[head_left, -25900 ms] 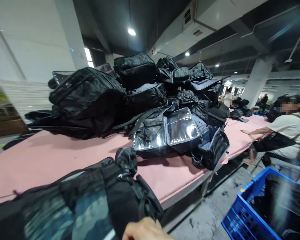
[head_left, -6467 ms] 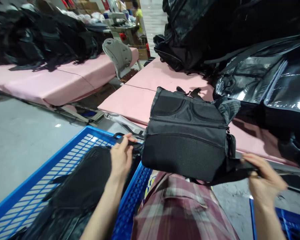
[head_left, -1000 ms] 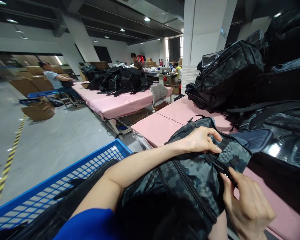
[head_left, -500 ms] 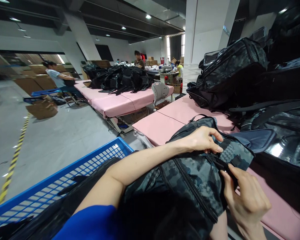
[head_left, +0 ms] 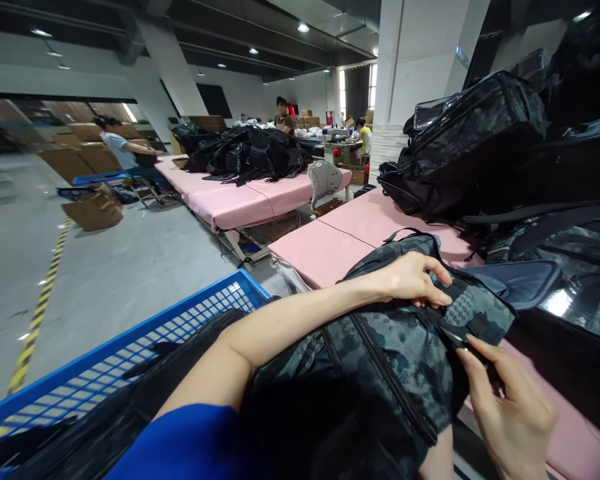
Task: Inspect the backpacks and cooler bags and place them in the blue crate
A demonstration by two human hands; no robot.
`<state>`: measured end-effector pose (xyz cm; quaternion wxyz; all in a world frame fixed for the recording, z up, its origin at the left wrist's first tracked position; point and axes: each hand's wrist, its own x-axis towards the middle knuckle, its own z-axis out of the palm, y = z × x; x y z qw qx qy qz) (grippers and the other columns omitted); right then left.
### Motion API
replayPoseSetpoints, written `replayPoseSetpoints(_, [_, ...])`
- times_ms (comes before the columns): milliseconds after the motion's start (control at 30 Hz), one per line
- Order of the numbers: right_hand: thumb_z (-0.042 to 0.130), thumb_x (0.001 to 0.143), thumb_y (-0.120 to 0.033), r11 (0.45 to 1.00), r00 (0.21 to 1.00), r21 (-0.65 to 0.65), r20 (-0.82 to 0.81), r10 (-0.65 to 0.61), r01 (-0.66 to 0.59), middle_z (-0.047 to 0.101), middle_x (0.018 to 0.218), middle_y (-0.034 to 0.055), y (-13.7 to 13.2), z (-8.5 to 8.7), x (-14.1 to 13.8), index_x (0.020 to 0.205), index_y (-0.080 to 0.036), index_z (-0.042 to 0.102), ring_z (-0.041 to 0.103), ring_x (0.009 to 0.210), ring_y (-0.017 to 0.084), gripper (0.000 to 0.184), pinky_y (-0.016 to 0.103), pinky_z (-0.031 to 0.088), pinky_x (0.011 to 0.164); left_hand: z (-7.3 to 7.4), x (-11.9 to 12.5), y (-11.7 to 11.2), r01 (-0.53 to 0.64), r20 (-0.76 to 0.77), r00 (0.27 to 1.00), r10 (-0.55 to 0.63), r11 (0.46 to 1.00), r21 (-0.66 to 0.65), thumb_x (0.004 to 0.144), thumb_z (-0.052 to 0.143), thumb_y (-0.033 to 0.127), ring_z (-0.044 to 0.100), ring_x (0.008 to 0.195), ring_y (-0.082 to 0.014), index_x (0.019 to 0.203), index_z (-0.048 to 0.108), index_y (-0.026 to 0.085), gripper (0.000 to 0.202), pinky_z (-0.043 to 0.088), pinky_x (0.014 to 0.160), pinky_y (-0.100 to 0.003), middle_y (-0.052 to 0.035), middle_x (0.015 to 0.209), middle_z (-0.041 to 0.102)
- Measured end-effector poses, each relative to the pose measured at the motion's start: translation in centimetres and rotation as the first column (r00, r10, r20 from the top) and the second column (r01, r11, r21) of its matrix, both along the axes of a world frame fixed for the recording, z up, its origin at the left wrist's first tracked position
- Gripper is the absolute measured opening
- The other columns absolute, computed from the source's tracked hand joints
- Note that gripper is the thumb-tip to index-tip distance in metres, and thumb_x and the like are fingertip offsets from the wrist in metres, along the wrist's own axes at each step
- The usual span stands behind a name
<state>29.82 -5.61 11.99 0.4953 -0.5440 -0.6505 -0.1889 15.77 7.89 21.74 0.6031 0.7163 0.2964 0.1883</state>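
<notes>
On lap, at pink worktop (head_left: 330,250) edge: camouflage bag (head_left: 395,347); left hand (head_left: 413,280) spread, pressing bag top; right hand (head_left: 510,407) pinched on zipper pull (head_left: 461,340), now drawn slightly further right along seam.

Bag factory floor, pink worktables (head_left: 325,250), piled backpacks (head_left: 250,153), blue crates (head_left: 130,353)

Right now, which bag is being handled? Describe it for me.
Find the near pink table beside the blue crate. At its front edge lies a grey camouflage bag, the only one with left hand on top, right hand at its zip.
</notes>
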Motion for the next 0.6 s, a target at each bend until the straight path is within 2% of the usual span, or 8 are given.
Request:
replayPoseSetpoints(267, [0.066,0.077,-0.015,0.998,0.981,0.052,0.190,-0.035,0.026,0.067,0.082,0.0018,0.4,0.5,-1.2,0.096,-0.016,0.062,0.061,0.072,0.012,0.019,0.023,0.044,0.069,-0.4,0.1,-0.1,0.008,-0.006,1.000,-0.008,0.999,0.051,0.069,0.068,0.011,0.047,0.043,-0.0043,0.086,0.056,0.010,0.021,0.040,0.048,-0.019,0.0046,0.052,0.057])
replayPoseSetpoints(467, [0.065,0.077,-0.012,0.996,0.996,0.084,0.091,0.000,-0.007,0.066,0.078,0.0030,0.0,0.4,-0.8,0.090,-0.015,0.063,0.059,0.068,0.010,0.014,0.021,0.043,0.063,-0.3,0.0,-0.1,0.009,-0.013,1.000,-0.008,0.998,0.061,0.069,0.068,0.011,0.046,0.043,-0.0038,0.087,0.056,0.009,0.022,0.039,0.048,-0.018,0.0046,0.053,0.056])
replayPoseSetpoints(600, [0.067,0.077,-0.014,0.995,0.980,0.085,0.187,-0.065,0.050,0.067,0.081,0.0029,0.4,0.4,-1.1,0.096,-0.015,0.063,0.060,0.070,0.012,0.019,0.022,0.043,0.066,-0.2,0.1,-0.3,0.030,-0.037,0.999,-0.027,0.996,0.085,0.071,0.068,0.012,0.046,0.045,-0.0044,0.092,0.056,0.009,0.024,0.040,0.049,-0.019,0.0044,0.054,0.056])
